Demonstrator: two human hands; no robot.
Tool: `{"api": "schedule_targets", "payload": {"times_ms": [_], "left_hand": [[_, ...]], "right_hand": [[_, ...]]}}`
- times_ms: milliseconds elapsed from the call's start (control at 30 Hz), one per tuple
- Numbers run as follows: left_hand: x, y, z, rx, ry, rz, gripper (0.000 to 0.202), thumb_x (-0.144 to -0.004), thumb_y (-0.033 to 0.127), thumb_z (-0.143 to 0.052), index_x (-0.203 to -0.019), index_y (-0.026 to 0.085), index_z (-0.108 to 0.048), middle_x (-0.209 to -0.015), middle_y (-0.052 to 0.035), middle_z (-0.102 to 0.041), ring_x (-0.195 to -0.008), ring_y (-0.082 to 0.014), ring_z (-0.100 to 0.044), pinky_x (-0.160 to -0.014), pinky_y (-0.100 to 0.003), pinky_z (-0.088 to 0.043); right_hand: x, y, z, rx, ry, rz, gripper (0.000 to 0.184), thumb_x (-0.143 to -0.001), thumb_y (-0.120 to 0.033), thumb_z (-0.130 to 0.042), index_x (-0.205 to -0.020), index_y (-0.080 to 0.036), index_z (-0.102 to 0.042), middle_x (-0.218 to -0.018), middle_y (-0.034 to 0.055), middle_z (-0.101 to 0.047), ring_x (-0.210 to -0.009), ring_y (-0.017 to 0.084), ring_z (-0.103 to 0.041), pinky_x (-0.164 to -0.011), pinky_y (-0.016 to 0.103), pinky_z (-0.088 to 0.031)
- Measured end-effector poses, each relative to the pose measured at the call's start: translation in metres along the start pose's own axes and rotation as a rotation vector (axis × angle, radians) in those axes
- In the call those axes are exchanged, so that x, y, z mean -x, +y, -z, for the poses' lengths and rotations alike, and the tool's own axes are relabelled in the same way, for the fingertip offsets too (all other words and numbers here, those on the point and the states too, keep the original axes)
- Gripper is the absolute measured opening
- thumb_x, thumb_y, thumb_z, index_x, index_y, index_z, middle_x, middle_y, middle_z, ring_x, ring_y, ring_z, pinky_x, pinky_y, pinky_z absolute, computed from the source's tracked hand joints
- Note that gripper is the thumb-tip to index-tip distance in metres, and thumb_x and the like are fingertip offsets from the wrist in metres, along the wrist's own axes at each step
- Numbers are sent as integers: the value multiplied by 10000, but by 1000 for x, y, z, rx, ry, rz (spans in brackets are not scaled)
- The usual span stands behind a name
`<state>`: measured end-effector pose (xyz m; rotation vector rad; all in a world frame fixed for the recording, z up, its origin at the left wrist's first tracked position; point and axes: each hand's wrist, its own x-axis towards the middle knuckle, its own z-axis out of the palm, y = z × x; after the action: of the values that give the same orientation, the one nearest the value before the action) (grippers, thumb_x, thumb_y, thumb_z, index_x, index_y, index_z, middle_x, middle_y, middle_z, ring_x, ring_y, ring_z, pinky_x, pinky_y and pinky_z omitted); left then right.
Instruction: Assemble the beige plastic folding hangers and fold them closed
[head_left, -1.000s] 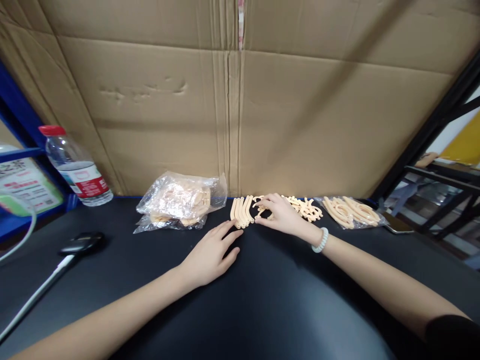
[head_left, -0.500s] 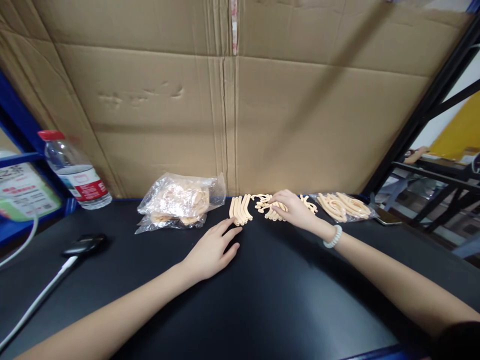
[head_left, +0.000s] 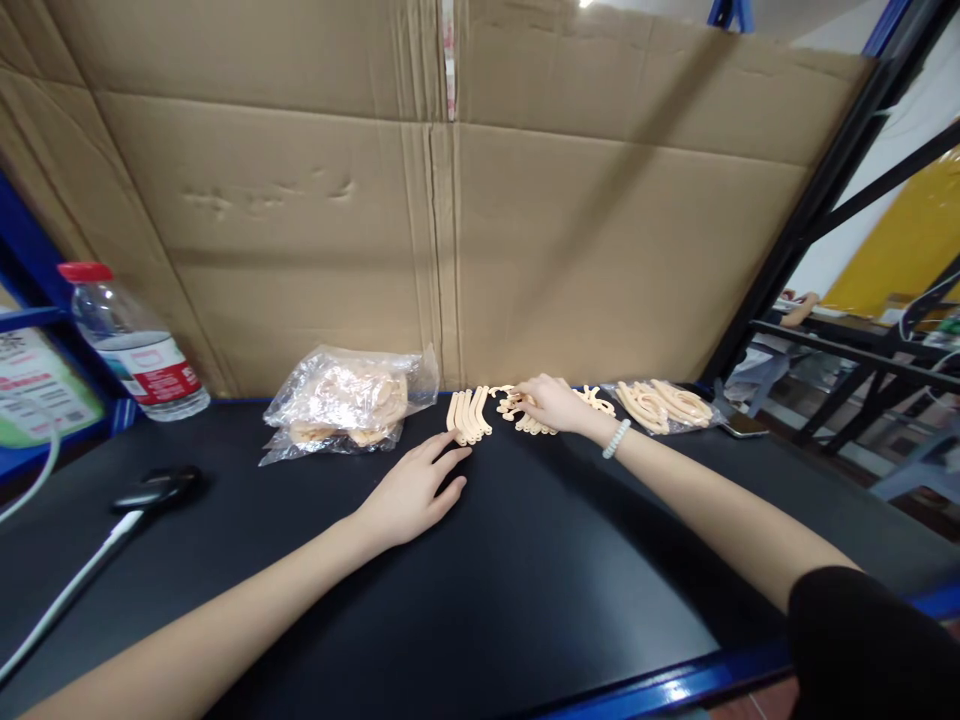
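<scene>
My left hand (head_left: 412, 493) rests palm down on the black table with its fingers apart. Its fingertips are at the near end of a neat row of beige curved sticks (head_left: 469, 412). Just right of that row, my right hand (head_left: 559, 405) is bent over a loose group of similar curved pieces (head_left: 596, 400). Its thumb and fingers are drawn together among them; what they hold, if anything, is too small and partly hidden. More short pieces (head_left: 536, 427) lie side by side under the right hand.
Left of the row lie clear plastic bags (head_left: 337, 400) of beige pieces; another bag (head_left: 667, 405) lies to the right. A water bottle (head_left: 142, 345) and a black device (head_left: 159, 488) with a white cable are at the left. A cardboard wall (head_left: 315, 200) closes off the back.
The view has swung a little to the right, so everything appears shifted left. My right hand's fingers have shifted slightly among the loose pieces. My left hand stays by the row.
</scene>
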<state>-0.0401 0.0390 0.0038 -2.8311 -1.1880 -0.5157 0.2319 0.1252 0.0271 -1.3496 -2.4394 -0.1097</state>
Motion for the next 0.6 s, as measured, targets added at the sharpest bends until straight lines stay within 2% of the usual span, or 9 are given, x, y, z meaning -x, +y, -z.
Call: {"api": "schedule_targets", "payload": {"times_ms": [100,200,333,467,533,600], "left_hand": [[1,1,1,2,-15,13,390,-954,285,-433,-1287,133,-567,-1445,-169,-470,-1324,-298,-461,-1089,-470,-401],[2,2,2,9,-16,15,390,-953,290,-436,-1289,141,-566,-1446,-156,-473,-1329,-288,-456,-1096,-454,-398],[2,2,2,9,-20,22,402,-956,298,-426,-1293,128,-564,-1449,-166,-468,-1333,-294,-451,-1100,-456,-392],[1,1,0,16,-20,26,405,-948,303,-433,-1290,133,-567,-1451,-166,-468,-1331,-301,-453,-1099,-464,-390],[1,1,-1,18,-20,28,408,-945,305,-431,-1289,134,-568,-1449,-167,-470,-1331,-304,-452,-1101,-465,-387],[1,1,-1,21,-19,29,410,-944,311,-428,-1287,136,-569,-1447,-166,-472,-1333,-303,-451,-1103,-461,-385]], "right_hand": [[-17,-6,-4,-16,-45,10,186,-940,-189,-518,-973,-182,-701,-1021,78,-716,-975,213,-641,-873,360,-469],[-22,-9,-7,-41,-50,13,164,-952,-232,-534,-987,-157,-676,-1046,60,-697,-974,191,-645,-885,396,-494],[-16,-3,-8,-53,-4,-31,199,-953,-302,-548,-1032,-149,-649,-1080,66,-669,-1023,202,-627,-922,439,-489],[-8,2,-11,-83,-1,-39,206,-946,-322,-561,-1016,-149,-648,-1059,62,-670,-962,188,-643,-883,417,-514],[-6,1,-12,-110,5,-19,177,-945,-291,-564,-997,-147,-653,-1028,55,-682,-923,174,-653,-864,398,-522],[-4,-1,-11,-134,44,-3,146,-947,-194,-533,-971,-153,-670,-1001,55,-702,-916,168,-656,-873,373,-514]]}}
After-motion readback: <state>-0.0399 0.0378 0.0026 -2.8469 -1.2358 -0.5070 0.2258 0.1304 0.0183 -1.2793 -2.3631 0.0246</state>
